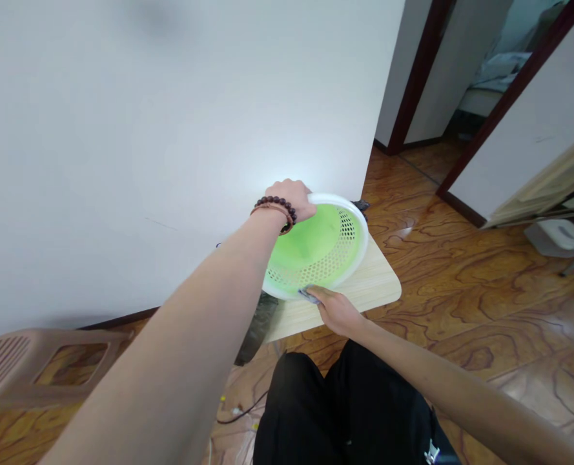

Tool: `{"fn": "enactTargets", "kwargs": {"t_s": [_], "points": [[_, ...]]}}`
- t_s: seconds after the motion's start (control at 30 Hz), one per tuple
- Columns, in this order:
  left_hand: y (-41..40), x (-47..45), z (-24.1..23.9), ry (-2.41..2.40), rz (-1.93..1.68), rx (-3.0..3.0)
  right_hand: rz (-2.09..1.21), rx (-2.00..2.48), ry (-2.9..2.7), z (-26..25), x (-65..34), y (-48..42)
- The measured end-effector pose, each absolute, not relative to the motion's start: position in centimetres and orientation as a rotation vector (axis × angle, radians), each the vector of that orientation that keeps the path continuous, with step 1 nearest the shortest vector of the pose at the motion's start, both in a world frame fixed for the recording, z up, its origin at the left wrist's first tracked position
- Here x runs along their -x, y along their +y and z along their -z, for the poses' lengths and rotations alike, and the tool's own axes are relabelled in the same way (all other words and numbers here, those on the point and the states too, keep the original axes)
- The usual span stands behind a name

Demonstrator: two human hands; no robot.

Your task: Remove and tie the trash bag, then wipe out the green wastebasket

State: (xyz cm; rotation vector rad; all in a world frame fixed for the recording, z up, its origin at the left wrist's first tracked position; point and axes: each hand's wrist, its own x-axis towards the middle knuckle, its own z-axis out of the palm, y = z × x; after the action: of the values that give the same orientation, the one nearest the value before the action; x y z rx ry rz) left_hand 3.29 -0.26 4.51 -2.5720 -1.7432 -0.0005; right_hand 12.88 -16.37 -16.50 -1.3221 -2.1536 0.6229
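Note:
A round plastic colander (332, 248), green inside with a white rim and perforated sides, sits tilted on a small pale wooden table (381, 274). My left hand (294, 196), with a beaded bracelet at the wrist, is closed over the colander's far rim; its fingertips are hidden. At the near rim, my right hand (338, 309) pinches a small greyish cloth (308, 295) and presses it against the edge. Part of the colander lies behind my left forearm.
A white wall (170, 129) rises just behind the table. Dark plastic bags (256, 329) hang by the table's left edge. At the left stands a beige plastic stool (68, 365), and a cable (243, 413) lies on the wood floor. A doorway opens at upper right.

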Motion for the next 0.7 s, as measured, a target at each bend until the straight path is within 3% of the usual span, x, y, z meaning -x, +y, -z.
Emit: {"fn": "enactTargets", "kwargs": {"t_s": [0.2, 0.43, 0.7], "points": [[-1.8, 0.0, -4.6, -1.936, 0.105, 2.459, -0.333, 1.444, -2.164, 15.2, -14.3, -14.4], [-4.4, 1.8, -4.2, -2.008, 0.255, 2.504, -0.532, 1.36, -2.49, 15.2, -13.3, -15.1], [-3.6, 1.6, -5.0, -2.0, 0.24, 2.39, -0.002, 1.536, -2.496, 15.6, -12.6, -14.0]]}}
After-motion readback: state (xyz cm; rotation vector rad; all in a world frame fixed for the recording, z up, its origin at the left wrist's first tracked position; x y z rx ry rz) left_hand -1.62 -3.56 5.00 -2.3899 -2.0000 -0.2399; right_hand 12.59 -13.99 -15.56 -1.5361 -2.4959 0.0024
